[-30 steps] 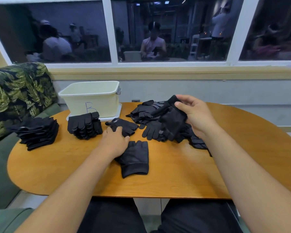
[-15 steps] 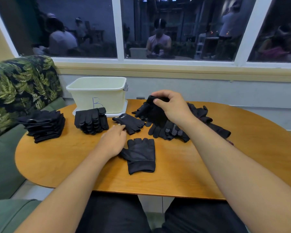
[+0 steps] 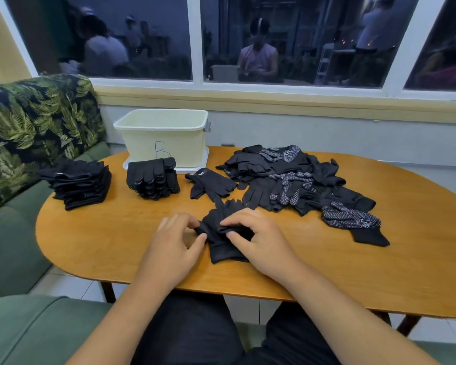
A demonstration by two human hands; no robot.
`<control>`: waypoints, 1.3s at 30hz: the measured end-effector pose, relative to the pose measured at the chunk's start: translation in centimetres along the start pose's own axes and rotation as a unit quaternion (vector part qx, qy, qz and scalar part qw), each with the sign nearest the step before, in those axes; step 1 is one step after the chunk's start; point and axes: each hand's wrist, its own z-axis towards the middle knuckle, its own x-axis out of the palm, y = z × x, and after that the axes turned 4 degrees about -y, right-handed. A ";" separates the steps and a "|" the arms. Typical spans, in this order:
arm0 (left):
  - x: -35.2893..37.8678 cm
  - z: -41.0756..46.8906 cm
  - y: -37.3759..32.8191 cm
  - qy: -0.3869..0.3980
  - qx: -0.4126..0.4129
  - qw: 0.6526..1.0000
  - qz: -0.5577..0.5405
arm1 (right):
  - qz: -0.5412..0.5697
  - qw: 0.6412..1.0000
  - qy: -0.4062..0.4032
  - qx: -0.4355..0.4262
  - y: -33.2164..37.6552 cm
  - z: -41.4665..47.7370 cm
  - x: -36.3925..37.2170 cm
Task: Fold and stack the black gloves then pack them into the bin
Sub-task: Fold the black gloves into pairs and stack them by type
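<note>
black glove [image 3: 223,250] lies at the near middle of the wooden table [image 3: 111,238], bunched and partly folded, its fingers pointing far. a loose pile of gloves [image 3: 287,180], some with white dots, sprawls at the far right. one neat stack [image 3: 77,183] sits far left, a second stack [image 3: 153,177] just in front of the cream bin [image 3: 166,138], marked with a blue b; what lies inside it i cannot tell. the left hand [image 3: 173,243] pinches the glove's left edge, the right hand [image 3: 258,241] pinches its middle fold.
</note>
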 end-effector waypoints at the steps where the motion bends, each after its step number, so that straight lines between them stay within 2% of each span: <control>1: 0.0 -0.1 -0.1 -0.002 0.018 1.000 0.002 | -0.005 1.000 0.017 0.002 -0.2 -0.2 0.1; 4: 0.0 -0.2 -0.3 0.016 0.063 0.998 0.002 | -0.064 0.996 0.066 -0.004 -0.4 -0.7 0.3; 8: 0.2 0.0 -0.6 0.085 0.038 0.995 -0.019 | -0.131 0.988 0.076 0.012 -0.2 -0.8 0.7; 12: 0.2 1.2 -1.0 0.111 -0.088 0.987 -0.072 | -0.095 0.994 0.043 0.028 0.4 -0.9 0.3; 15: 0.1 2.8 -1.3 0.125 -0.180 0.969 -0.114 | -0.100 0.992 0.074 0.023 0.6 -1.1 0.0; 19: 0.2 4.4 -2.2 0.113 -0.259 0.947 -0.154 | -0.164 0.981 0.105 0.013 0.5 -1.2 0.3; 21: 0.3 5.1 -2.3 0.127 -0.267 0.944 -0.146 | -0.172 0.979 0.107 0.015 0.5 -1.2 0.3; 24: 0.8 5.8 -2.2 0.143 -0.241 0.955 -0.099 | -0.191 0.975 0.113 0.009 0.5 -1.2 0.2; 27: 1.3 6.1 -1.8 0.102 -0.229 0.966 -0.060 | -0.199 0.973 0.119 0.020 0.5 -1.3 0.3; 30: 1.0 6.1 -1.1 0.090 -0.228 0.969 -0.041 | -0.168 0.979 0.109 0.041 0.7 -1.2 0.4; 33: 1.3 5.9 -0.6 0.104 -0.194 0.975 0.036 | -0.153 0.981 0.101 0.061 0.5 -1.1 0.4; 35: 1.5 5.5 -0.7 0.074 -0.153 0.984 0.062 | -0.154 0.982 0.095 0.062 0.2 -1.0 0.4; 37: 1.6 5.0 -1.1 0.015 -0.060 0.996 0.059 | -0.142 0.983 0.089 0.069 0.0 -1.0 0.4; 39: 1.9 4.7 -2.0 0.013 0.031 0.998 0.045 | -0.138 0.984 0.089 0.070 0.0 -0.8 0.3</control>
